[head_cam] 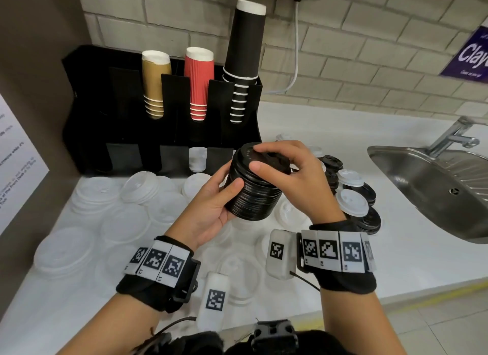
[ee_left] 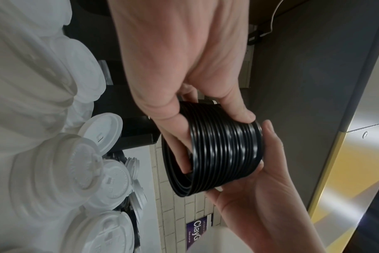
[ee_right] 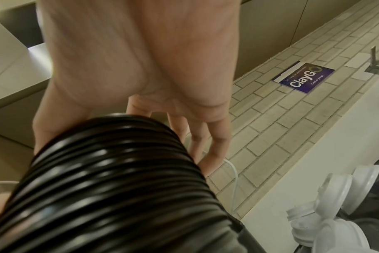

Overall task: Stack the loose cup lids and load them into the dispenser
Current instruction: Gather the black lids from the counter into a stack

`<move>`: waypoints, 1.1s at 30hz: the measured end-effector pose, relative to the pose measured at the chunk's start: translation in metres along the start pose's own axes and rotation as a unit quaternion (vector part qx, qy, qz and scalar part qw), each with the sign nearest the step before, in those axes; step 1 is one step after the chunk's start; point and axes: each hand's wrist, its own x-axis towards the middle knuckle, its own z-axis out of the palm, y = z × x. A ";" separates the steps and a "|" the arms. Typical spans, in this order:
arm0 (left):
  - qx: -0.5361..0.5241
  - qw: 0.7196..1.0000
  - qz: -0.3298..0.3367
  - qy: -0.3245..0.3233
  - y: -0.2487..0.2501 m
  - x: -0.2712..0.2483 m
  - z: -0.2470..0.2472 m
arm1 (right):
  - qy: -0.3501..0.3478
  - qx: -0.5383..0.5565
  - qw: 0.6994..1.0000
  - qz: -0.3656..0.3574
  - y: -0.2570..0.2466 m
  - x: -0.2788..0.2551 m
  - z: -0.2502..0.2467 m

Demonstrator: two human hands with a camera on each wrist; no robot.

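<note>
Three cup stacks (head_cam: pixel 198 82) in one dispenser (head_cam: pixel 87 111), one held stack of black lids (head_cam: pixel 253 196), two hands (head_cam: pixel 211 209)

white counter (head_cam: pixel 330 132), loose lids (head_cam: pixel 124 222) (white, black), dispenser (head_cam: pixel 87 111)

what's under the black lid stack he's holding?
The black lid stack is held off the counter by the left hand and right hand. Below it, white lids lie on the white counter. What lies directly beneath is hidden by the stack and hands.
</note>
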 end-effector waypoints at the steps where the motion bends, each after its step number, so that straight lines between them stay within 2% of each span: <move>1: -0.001 1.000 0.001 -0.001 0.000 0.000 -0.001 | 0.000 0.000 1.000 -0.004 0.000 0.000 0.000; 16: -0.033 0.999 -0.009 -0.005 0.004 0.005 -0.011 | -0.016 0.005 1.000 -0.021 -0.003 -0.003 0.005; 19: -0.039 0.999 -0.003 -0.013 0.005 0.008 -0.012 | -0.039 0.008 0.999 -0.025 -0.003 -0.002 0.003; 21: -0.036 0.999 0.002 -0.012 0.006 0.010 -0.013 | -0.041 0.021 0.999 -0.008 0.003 -0.001 -0.006; 24: -0.054 0.999 0.002 0.001 0.006 0.016 -0.014 | 0.026 0.033 0.997 0.066 0.027 0.006 -0.035; 26: -0.068 0.998 0.003 0.010 0.006 0.019 -0.014 | 0.087 -0.022 0.985 0.144 0.052 0.010 -0.064; 29: -0.068 0.998 0.006 0.009 0.006 0.022 -0.013 | 0.100 -0.160 0.934 0.304 0.087 0.010 -0.105; 33: -0.060 0.998 0.012 0.000 0.006 0.024 -0.010 | 0.050 -0.299 0.848 0.434 0.114 0.001 -0.128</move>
